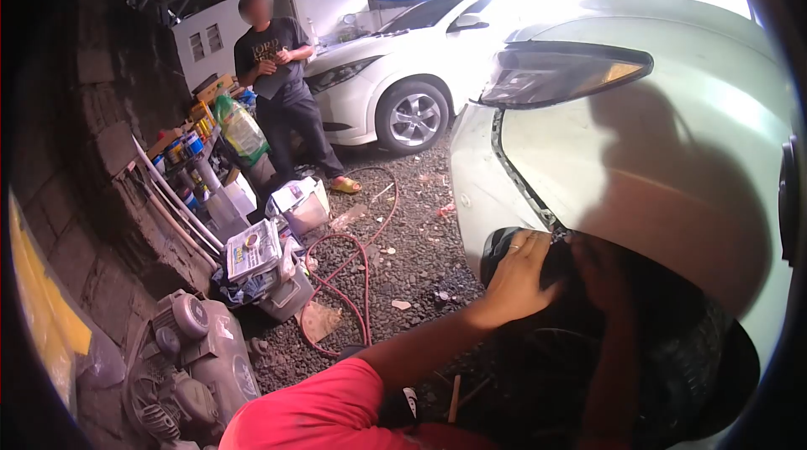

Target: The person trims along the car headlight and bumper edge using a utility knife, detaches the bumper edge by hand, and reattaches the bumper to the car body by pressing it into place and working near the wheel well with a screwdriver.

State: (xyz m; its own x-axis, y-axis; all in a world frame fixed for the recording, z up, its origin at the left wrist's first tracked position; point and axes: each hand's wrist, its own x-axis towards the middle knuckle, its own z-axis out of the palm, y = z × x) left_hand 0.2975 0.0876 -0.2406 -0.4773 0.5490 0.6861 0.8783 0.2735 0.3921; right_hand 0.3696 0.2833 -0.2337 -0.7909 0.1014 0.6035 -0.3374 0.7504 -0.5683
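My left hand [519,280] is at the rear corner of a white car's front bumper [481,172], beside the wheel arch. Its fingers point upward and close on the bumper's edge, the thumb lying toward the dark wheel well. To its right, my right hand [598,269] reaches up under the fender's [672,172] lower edge in deep shadow; its fingers are hard to make out. A dark gap [519,177] with a strip along it runs between bumper and fender, from the headlight [563,76] down to my hands.
A person [282,80] stands by another white car [370,84]. A red hose [367,282] loops over the gravel [420,256]. Left are a dusty compressor [202,357], a box topped with newspapers [252,250] and shelves of cans [192,145]. The tire [698,357] sits in shadow.
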